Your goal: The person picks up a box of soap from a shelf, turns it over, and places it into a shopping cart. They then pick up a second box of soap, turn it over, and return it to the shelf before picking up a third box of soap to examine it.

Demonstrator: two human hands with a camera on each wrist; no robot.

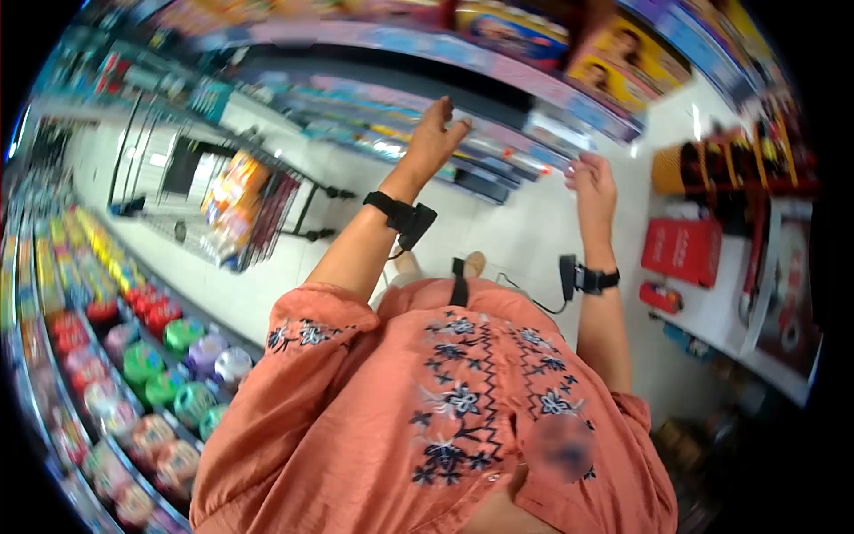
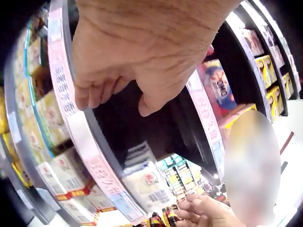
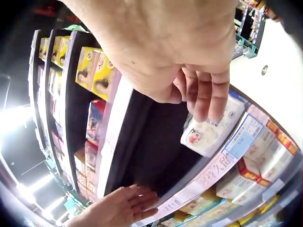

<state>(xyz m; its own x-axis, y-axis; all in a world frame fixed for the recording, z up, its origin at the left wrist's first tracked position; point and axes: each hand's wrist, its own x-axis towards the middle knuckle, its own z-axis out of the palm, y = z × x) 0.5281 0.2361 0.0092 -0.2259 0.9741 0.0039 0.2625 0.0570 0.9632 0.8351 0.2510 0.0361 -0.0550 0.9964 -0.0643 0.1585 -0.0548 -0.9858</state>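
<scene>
My left hand [image 1: 436, 138] reaches over the front of a dark shelf [image 2: 137, 113], its fingers loosely bent and holding nothing. In the left wrist view its fingertips overlap the shelf's pink label strip [image 2: 66, 92]. To the right, my right hand [image 1: 592, 182] hangs with relaxed fingers at the other end of this shelf. A white package [image 3: 208, 135] with a small red print stands there, and the right fingertips overlap its upper edge in the right wrist view. Nothing sits in the right hand's grasp.
Boxes with yellow fronts [image 3: 102, 78] fill the shelf above; white cartons [image 3: 241, 179] stand below. A shopping cart [image 1: 289, 191] with orange bags is at left. Colourful tubs [image 1: 165, 365] line the lower left. A red box [image 1: 680, 249] and bottles [image 1: 721, 165] stand at right.
</scene>
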